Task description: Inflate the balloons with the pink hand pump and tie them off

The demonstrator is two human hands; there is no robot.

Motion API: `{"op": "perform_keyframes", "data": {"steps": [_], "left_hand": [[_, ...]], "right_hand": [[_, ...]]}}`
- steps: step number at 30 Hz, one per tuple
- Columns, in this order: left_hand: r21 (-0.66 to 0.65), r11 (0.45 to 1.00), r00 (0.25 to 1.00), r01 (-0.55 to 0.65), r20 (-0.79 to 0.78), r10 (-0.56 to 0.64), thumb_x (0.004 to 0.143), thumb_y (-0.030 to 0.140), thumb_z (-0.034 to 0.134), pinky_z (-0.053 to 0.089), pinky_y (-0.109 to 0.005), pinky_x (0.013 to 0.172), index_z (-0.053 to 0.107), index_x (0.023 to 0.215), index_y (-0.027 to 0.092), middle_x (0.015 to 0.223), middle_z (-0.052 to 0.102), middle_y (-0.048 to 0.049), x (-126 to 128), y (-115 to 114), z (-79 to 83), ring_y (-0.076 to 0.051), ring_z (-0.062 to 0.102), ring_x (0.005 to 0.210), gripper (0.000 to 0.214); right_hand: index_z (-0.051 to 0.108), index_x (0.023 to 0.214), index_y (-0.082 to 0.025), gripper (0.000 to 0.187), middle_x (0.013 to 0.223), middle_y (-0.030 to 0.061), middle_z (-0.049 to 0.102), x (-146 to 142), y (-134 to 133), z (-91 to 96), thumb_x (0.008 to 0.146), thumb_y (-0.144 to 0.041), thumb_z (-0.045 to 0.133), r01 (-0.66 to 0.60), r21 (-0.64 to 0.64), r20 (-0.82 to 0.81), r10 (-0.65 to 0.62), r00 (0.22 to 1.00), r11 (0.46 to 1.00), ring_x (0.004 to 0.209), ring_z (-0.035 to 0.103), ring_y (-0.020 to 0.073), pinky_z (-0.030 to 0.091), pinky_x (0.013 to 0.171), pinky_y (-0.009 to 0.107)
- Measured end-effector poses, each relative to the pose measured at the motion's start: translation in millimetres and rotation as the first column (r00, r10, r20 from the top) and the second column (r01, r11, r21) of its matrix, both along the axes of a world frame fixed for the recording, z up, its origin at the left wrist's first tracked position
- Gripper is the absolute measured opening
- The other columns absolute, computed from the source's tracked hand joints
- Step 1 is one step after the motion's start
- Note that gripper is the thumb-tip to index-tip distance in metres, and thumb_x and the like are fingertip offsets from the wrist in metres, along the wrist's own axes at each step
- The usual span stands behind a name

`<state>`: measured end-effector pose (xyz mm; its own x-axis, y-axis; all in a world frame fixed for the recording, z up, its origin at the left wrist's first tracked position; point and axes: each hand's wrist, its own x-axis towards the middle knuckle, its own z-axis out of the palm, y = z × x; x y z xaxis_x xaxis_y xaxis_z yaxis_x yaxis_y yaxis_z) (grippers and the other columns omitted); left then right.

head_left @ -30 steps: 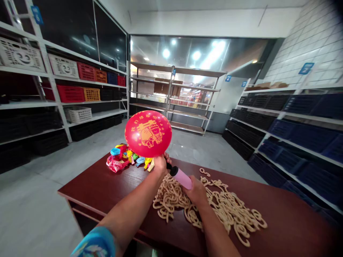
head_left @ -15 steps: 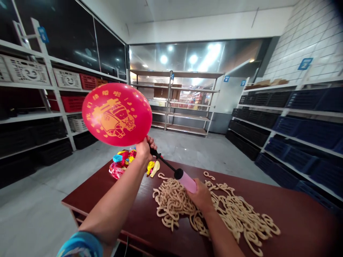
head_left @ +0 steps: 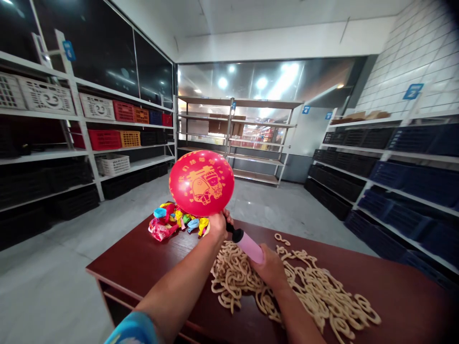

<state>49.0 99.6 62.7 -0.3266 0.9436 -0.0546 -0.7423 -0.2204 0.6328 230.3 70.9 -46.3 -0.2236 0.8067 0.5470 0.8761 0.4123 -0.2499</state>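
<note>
left hand (head_left: 218, 227) is gripping the base of the red balloon (head_left: 201, 184), probably sealing it on the pump (head_left: 250, 246) | right hand (head_left: 271, 267) is wrapping the barrel, steadying it I guess | balloon's sitting roughly over the far edge of the table (head_left: 150, 263)

The left hand (head_left: 217, 226) hides the red balloon's (head_left: 201, 184) neck.

We look out from a single head-worn camera, facing forward and down across the counter (head_left: 150, 263). It sees the hands (head_left: 218, 225) at close range, below centre, and reaches the far shelves (head_left: 254, 159) at the room's back.
</note>
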Motion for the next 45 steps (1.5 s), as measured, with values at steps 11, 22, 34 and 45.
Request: {"op": "perform_keyframes", "data": {"steps": [11, 22, 34, 45], "left_hand": [[0.181, 0.979, 0.991, -0.092, -0.079, 0.107, 0.064, 0.014, 0.043, 0.025, -0.02, 0.035, 0.032, 0.058, 0.019, 0.046, 0.03, 0.0064, -76.9, -16.0, 77.3, -0.005, 0.028, 0.033, 0.014], [0.013, 1.0, 1.0, -0.022, 0.007, 0.022, 0.065, 0.017, 0.044, 0.026, -0.02, 0.036, 0.03, 0.058, 0.02, 0.046, 0.03, 0.0067, 1.5, -1.5, -14.3, -0.005, 0.03, 0.033, 0.016], [0.181, 0.982, 0.995, -0.046, -0.083, 0.062, 0.065, 0.012, 0.04, 0.025, -0.021, 0.035, 0.03, 0.058, 0.019, 0.046, 0.028, 0.0062, -62.2, -17.1, 69.1, -0.006, 0.027, 0.033, 0.015], [0.075, 0.995, 0.998, -0.059, -0.034, 0.061, 0.064, 0.015, 0.043, 0.026, -0.02, 0.036, 0.031, 0.058, 0.019, 0.046, 0.029, 0.007, -13.7, -11.5, 3.4, -0.006, 0.03, 0.033, 0.013]], "right_hand": [[0.053, 0.091, -0.019, 0.024, 0.077, 0.0036, 0.061, 1.1, 0.8, 2.9, 0.069, -0.029, 0.055, 0.014, 0.019, -0.07, -0.012, 0.997, 1.0, 0.071, 0.057, 0.0182, 0.037, 0.063, 0.026], [0.052, 0.084, -0.019, 0.021, 0.073, 0.004, 0.061, -0.5, -4.0, 3.0, 0.068, -0.032, 0.057, -0.023, 0.009, 0.017, 0.023, 1.0, 1.0, 0.069, 0.057, 0.0189, 0.036, 0.062, 0.026], [0.053, 0.094, -0.018, 0.029, 0.08, 0.005, 0.061, 1.2, -0.6, 5.3, 0.069, -0.031, 0.056, 0.004, 0.067, -0.044, -0.001, 0.999, 0.998, 0.075, 0.057, 0.0192, 0.038, 0.068, 0.027], [0.054, 0.09, -0.017, 0.031, 0.076, 0.0049, 0.06, -6.3, -8.0, 8.1, 0.071, -0.041, 0.057, -0.013, 0.008, 0.034, 0.013, 0.999, 1.0, 0.071, 0.056, 0.0188, 0.037, 0.064, 0.027]]}}
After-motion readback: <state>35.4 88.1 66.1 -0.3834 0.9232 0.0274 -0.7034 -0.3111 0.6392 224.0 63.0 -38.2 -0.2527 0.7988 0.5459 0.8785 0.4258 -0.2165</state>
